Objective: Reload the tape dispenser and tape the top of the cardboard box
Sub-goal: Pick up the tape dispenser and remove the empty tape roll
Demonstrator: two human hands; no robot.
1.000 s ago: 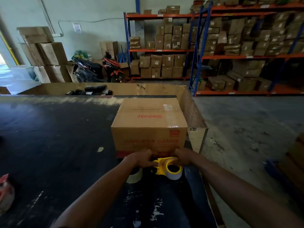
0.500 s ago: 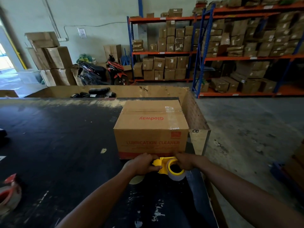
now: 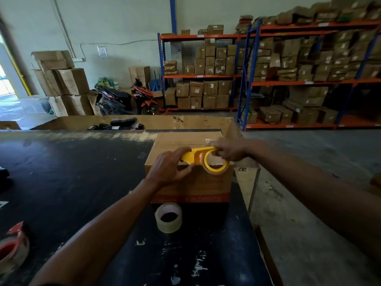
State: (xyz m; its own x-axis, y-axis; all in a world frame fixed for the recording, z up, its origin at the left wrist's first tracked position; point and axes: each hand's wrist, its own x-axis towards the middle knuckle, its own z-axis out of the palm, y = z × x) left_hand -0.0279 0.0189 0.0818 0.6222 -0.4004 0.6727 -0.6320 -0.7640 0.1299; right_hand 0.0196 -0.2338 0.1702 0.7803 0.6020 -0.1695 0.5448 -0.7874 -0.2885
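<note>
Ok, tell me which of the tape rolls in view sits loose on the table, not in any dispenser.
The clear roll standing alone on the black table, just in front of the cardboard box. The others are mounted: one in the yellow dispenser, one in the red dispenser.

Your cardboard box [image 3: 191, 182]: matt brown corrugated board, red printed band at base, glossy clear tape strip across top. Your tape dispenser [image 3: 198, 156]: smooth yellow plastic, slight sheen, loaded with glossy brownish film tape. Spare tape roll [image 3: 168, 217] before you: translucent shiny film on paper core. Your table [image 3: 61, 172]: black surface, semi-gloss, scuffed, with white chips and pale worn patch at far edge. Second dispenser [image 3: 12, 247] at your left: red plastic, finish blurred. Racking [image 3: 245, 79]: painted metal, blue uprights, orange beams. Floor [image 3: 309, 172]: rough grey concrete.
</note>
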